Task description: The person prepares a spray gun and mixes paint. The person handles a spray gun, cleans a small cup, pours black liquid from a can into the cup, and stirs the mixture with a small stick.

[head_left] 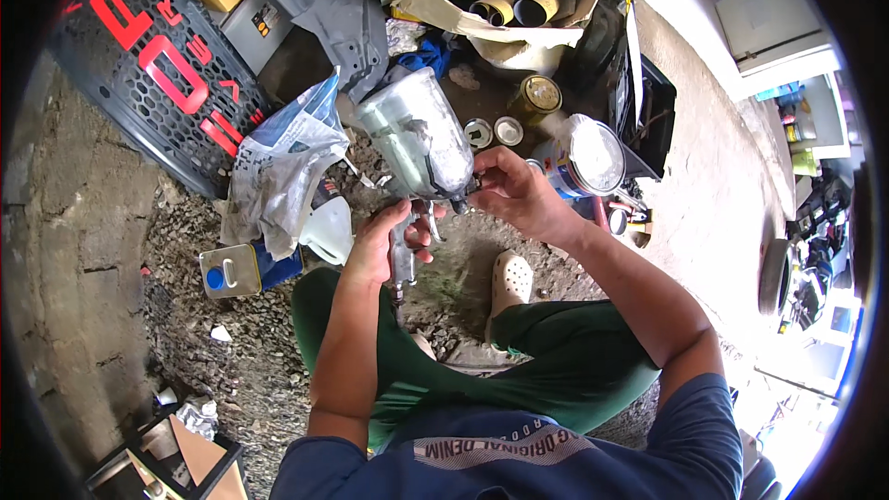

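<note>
A paint spray gun with a large silvery, paint-smeared cup (421, 134) on top is held out before me, above the ground. Its metal handle (403, 255) is in my left hand (380, 243), the fingers wrapped round it below the cup. My right hand (519, 190) pinches the dark front end of the gun at the cup's right lower side; the fingertips partly hide the part they grip. Just beyond the right hand stands a paint can (593, 157) with a whitish top. Two small round lids or cups (493, 132) lie behind the gun.
A cardboard box (482, 32) with newspaper and tubes stands at the far side. To the left are a black grille with red lettering (157, 56), a crumpled plastic bag (278, 167), a metal can with a blue cap (231, 270) and rough gravel. An open can (540, 94) stands beyond.
</note>
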A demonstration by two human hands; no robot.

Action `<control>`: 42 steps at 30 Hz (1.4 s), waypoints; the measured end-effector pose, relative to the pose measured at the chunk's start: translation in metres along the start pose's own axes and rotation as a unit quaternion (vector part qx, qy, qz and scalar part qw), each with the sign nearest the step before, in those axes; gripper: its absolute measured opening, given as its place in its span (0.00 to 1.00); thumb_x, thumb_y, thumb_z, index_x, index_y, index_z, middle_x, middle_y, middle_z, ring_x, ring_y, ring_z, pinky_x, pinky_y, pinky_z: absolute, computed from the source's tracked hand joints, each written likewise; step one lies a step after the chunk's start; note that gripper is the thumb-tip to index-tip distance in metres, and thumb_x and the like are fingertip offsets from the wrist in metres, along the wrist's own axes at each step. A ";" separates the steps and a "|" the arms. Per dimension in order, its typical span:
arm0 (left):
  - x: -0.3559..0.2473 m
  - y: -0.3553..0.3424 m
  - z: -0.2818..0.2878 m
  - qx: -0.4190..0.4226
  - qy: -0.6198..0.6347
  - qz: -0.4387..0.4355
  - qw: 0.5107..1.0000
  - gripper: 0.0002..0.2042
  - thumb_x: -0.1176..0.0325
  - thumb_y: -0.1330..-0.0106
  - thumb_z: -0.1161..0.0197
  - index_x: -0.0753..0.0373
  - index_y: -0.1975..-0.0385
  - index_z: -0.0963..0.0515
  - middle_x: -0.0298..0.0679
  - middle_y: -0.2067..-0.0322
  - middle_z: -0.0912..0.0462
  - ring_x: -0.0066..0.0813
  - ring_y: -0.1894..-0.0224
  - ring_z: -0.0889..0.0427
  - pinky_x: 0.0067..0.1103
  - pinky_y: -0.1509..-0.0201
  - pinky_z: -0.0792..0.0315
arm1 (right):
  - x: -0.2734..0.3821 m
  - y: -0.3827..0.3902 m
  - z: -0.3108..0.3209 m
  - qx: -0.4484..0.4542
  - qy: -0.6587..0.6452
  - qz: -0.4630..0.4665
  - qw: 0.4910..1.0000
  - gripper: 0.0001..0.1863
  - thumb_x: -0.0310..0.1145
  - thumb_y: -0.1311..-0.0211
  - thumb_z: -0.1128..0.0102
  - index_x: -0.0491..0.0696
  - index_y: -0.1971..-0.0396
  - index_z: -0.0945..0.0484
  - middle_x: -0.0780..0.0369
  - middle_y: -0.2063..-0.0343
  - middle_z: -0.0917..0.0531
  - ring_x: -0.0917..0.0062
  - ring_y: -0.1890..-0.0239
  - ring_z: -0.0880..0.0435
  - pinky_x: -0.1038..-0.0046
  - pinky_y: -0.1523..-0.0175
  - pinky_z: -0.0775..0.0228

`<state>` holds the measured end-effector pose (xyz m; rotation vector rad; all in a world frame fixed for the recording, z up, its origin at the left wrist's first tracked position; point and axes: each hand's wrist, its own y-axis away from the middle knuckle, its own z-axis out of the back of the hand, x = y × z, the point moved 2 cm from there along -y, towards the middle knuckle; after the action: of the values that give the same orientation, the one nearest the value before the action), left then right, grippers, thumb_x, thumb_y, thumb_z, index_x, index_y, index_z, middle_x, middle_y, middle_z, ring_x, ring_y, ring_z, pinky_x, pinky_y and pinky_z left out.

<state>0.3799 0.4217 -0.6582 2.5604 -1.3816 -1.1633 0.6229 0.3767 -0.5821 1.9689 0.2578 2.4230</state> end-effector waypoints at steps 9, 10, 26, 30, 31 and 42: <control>-0.003 0.002 -0.002 0.014 0.020 -0.012 1.000 0.26 0.50 0.28 0.36 0.70 0.46 0.22 0.48 0.54 0.14 0.22 0.68 0.16 0.27 0.71 0.14 | 0.001 -0.001 0.001 0.001 -0.039 0.007 0.999 0.21 0.26 0.38 0.28 0.46 0.46 0.25 0.68 0.62 0.24 0.84 0.59 0.25 0.78 0.52 0.30; -0.003 0.002 0.000 0.008 0.022 -0.013 1.000 0.26 0.50 0.28 0.36 0.71 0.46 0.21 0.48 0.54 0.14 0.22 0.68 0.17 0.27 0.71 0.14 | 0.002 -0.001 0.000 -0.004 -0.048 0.012 0.999 0.21 0.25 0.38 0.28 0.47 0.46 0.25 0.68 0.63 0.24 0.84 0.59 0.26 0.78 0.52 0.31; -0.004 0.005 -0.003 0.001 0.003 0.004 1.000 0.25 0.51 0.29 0.36 0.68 0.45 0.21 0.46 0.55 0.14 0.24 0.66 0.15 0.27 0.70 0.14 | 0.008 0.001 -0.002 0.013 -0.027 -0.003 1.000 0.19 0.25 0.34 0.30 0.45 0.46 0.24 0.66 0.57 0.20 0.84 0.55 0.22 0.77 0.49 0.27; -0.001 0.001 0.000 0.015 0.009 0.011 1.000 0.25 0.51 0.28 0.36 0.67 0.45 0.21 0.46 0.54 0.14 0.24 0.66 0.14 0.27 0.70 0.13 | 0.008 0.001 0.002 0.012 0.015 0.023 1.000 0.19 0.25 0.35 0.30 0.45 0.46 0.23 0.67 0.56 0.20 0.83 0.54 0.22 0.77 0.47 0.27; 0.000 0.001 0.001 0.018 0.009 0.013 1.000 0.25 0.51 0.28 0.37 0.67 0.44 0.22 0.46 0.54 0.14 0.24 0.66 0.14 0.27 0.69 0.13 | 0.008 0.001 0.002 0.009 0.034 0.050 0.998 0.19 0.25 0.35 0.29 0.45 0.46 0.23 0.67 0.56 0.20 0.83 0.54 0.22 0.76 0.47 0.27; -0.001 0.004 0.000 0.032 0.025 0.018 0.999 0.23 0.52 0.27 0.38 0.66 0.44 0.22 0.46 0.54 0.14 0.25 0.66 0.13 0.27 0.70 0.14 | 0.002 0.002 0.002 0.029 -0.119 -0.052 0.991 0.18 0.29 0.33 0.31 0.44 0.46 0.23 0.68 0.64 0.20 0.86 0.61 0.24 0.79 0.53 0.30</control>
<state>0.3770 0.4196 -0.6562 2.5775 -1.4709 -1.0588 0.6249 0.3755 -0.5795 2.1834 0.4175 2.1159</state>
